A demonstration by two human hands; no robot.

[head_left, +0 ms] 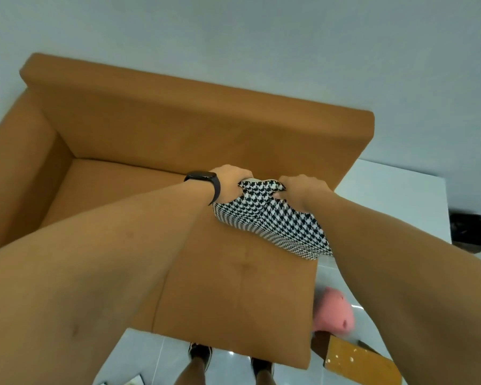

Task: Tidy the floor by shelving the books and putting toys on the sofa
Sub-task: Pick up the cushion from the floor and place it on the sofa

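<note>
Your two hands hold a soft toy (272, 218) covered in black-and-white houndstooth cloth — a pale part shows at its top between your fingers. The left hand (229, 184), with a dark band (206, 182) on the wrist, grips its upper left corner; the right hand (300, 193) pinches the upper right corner. The toy hangs over the seat of the brown sofa (178, 129), near the seat's right edge and close to the backrest. Left of your arms the seat is open up to the armrest. On the floor (150, 354) just beside the sofa's right front corner lies a pink plush (335, 312), near a wooden piece (358, 362).
</note>
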